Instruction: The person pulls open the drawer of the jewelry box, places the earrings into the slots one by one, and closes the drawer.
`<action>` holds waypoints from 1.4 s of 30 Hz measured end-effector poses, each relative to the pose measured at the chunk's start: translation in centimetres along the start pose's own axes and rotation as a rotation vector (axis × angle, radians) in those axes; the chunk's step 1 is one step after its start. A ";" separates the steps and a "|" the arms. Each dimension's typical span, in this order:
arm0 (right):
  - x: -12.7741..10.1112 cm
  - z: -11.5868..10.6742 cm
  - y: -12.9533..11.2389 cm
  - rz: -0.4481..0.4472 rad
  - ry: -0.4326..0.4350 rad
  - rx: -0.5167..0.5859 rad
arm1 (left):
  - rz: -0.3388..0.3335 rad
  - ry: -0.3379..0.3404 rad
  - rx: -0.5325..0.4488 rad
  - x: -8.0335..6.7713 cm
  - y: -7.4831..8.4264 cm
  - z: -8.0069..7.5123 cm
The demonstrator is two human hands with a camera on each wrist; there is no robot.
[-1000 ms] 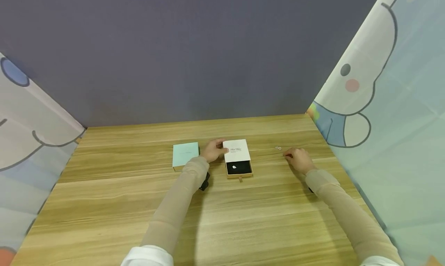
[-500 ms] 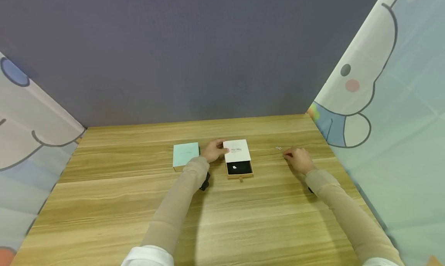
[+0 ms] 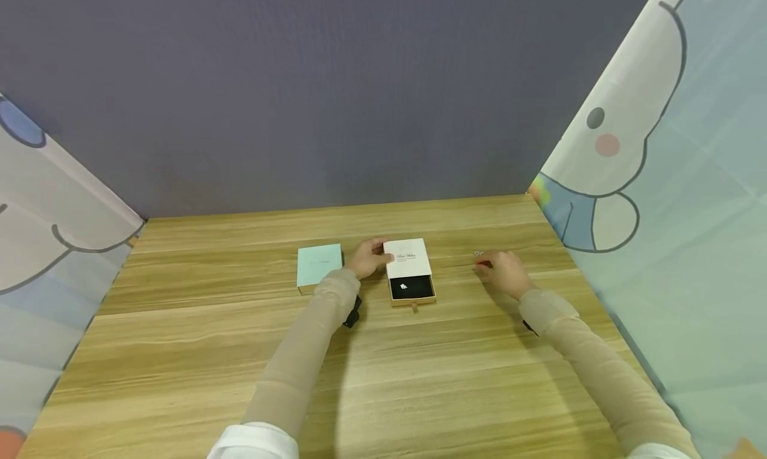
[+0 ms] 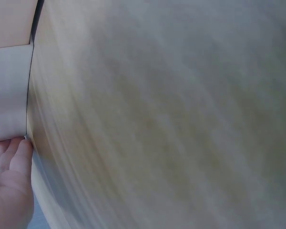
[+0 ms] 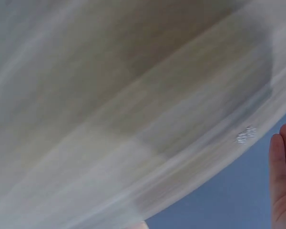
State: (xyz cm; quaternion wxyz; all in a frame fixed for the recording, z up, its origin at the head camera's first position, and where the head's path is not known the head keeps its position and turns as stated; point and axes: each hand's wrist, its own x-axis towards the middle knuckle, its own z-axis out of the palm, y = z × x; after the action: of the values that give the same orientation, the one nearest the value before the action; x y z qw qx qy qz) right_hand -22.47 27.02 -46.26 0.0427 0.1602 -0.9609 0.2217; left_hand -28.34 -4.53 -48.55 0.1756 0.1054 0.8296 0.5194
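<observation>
right hand [image 3: 502, 271] has shifted left since the earlier frames, fingertips now just at 5 o'clock of the small clear earring pieces [image 3: 479, 253] on the table [image 3: 419, 379]; before, they sat a bit further off at 4 o'clock. left hand, both boxes and the earring pieces haven't moved. right hand fingers look loosely curled over the table, grasping nothing visible; contact with the pieces can't be told. right wrist view is motion-blurred: glinting pieces [image 5: 246, 134] near straight fingertips [image 5: 280, 157], apart. left hand [image 3: 368, 258] grips the left edge of the white sleeve [image 3: 409, 259] of the drawer box, thumb on top, fingers wrapped on the side. drawer [image 3: 412, 291] is pulled out toward 6 o'clock, black insert showing with a small shiny item [image 3: 404, 286] on it, pull tab at the front. mint box [image 3: 320, 266] sits closed at 9 o'clock of the left hand, just beside it. left wrist view: fingers [image 4: 12, 155] touching the sleeve edge [image 4: 9, 90].
</observation>
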 end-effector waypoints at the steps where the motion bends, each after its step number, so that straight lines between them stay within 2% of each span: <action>1: 0.1 0.0 -0.2 -0.013 0.007 -0.009 | 0.000 -0.002 -0.004 0.0 0.0 0.0; 6: 0.6 0.0 -1.2 -0.039 0.030 -0.028 | 0.021 -0.001 0.010 -0.4 0.1 -0.3; 14: 0.7 -0.5 -3.0 -0.036 -0.009 0.024 | -0.005 -0.003 -0.008 -0.1 -0.1 -0.4; 21: 0.6 -0.6 -4.3 -0.034 -0.032 0.014 | 0.016 0.005 0.028 -0.1 -0.1 -0.1; 28: 0.6 -0.6 -5.0 -0.110 0.010 0.023 | 0.007 0.002 -0.009 -0.2 -0.1 -0.1; 42: 0.5 -0.4 -7.1 -0.158 0.035 0.107 | 0.008 0.001 0.008 0.0 -0.3 0.0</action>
State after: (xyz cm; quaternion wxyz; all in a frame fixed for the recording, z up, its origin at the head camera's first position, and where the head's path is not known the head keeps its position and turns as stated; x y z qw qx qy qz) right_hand -20.61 21.02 -42.94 0.0682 0.2337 -0.9312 0.2714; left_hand -28.31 -4.62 -48.80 0.1726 0.1093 0.8313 0.5169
